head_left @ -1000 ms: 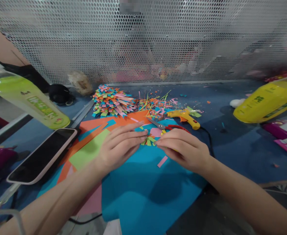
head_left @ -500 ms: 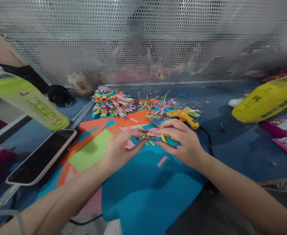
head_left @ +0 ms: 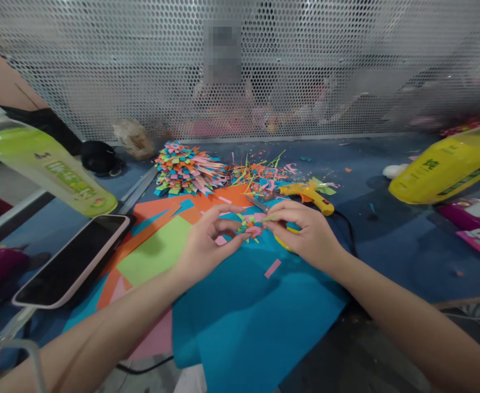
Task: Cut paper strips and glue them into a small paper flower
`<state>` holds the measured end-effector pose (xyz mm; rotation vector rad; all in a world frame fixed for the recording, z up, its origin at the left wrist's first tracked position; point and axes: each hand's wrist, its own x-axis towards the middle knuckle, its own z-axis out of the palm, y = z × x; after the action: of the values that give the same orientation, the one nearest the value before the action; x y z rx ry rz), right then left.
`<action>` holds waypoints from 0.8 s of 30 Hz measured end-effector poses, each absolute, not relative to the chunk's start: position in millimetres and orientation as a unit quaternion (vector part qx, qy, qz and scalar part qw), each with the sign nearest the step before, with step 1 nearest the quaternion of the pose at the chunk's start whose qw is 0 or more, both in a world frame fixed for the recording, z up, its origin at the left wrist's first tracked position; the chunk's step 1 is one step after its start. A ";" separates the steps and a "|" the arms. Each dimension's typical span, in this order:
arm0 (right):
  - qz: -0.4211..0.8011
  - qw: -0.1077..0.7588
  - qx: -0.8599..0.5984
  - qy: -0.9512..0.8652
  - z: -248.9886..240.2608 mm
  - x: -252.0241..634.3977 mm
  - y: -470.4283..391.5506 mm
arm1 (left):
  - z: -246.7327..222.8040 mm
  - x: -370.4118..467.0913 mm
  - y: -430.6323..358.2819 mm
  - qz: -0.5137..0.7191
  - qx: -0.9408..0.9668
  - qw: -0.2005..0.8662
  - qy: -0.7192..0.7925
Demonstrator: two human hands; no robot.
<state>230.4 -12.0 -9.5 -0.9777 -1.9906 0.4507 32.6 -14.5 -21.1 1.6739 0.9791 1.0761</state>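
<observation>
The left hand (head_left: 207, 240) is curved into a narrow C at the left side of a small fringed paper piece (head_left: 251, 225), its thumb tip at the near edge; whether it grips the piece cannot be told. The right hand (head_left: 311, 232) is narrowed to a pinch on a thin green strip (head_left: 270, 216) just beside the piece. The piece, in green, orange and pink, is between the hands, above the blue paper (head_left: 240, 327).

A pair of scissors (head_left: 258, 204) points its blades out past the right fingers, and a yellow handle (head_left: 286, 240) shows under that hand. A pink strip (head_left: 273, 268) lies on the blue paper. Beyond are a yellow glue gun (head_left: 311, 197), loose paper scraps (head_left: 260, 174) and a spiky paper cone (head_left: 186, 170) in many colours.

At the left, a bottle (head_left: 46, 164) of yellow-green drink has a green label with pale characters too blurred to read. The phone (head_left: 72, 262) near it has a dark screen. At the right, a yellow bottle (head_left: 444, 166) leans, with one large dark green character and a dark band of unreadable writing. Near it, a pink and purple pack (head_left: 479, 237) shows a white letter like a B.
</observation>
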 end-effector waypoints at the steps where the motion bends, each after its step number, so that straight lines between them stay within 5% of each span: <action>1: 0.181 0.423 -0.393 -0.796 -9.4 230.4 -12.0 | -21.2 32.9 -14.4 0.431 0.675 0.446 0.400; 24: 0.228 0.424 -0.402 -0.778 -4.9 228.8 -12.7 | -19.7 32.9 -14.4 0.436 0.650 0.458 0.422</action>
<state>228.8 -12.7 -4.9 -1.0068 -1.9473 0.5714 32.9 -14.4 -19.7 1.6003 1.0402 1.0733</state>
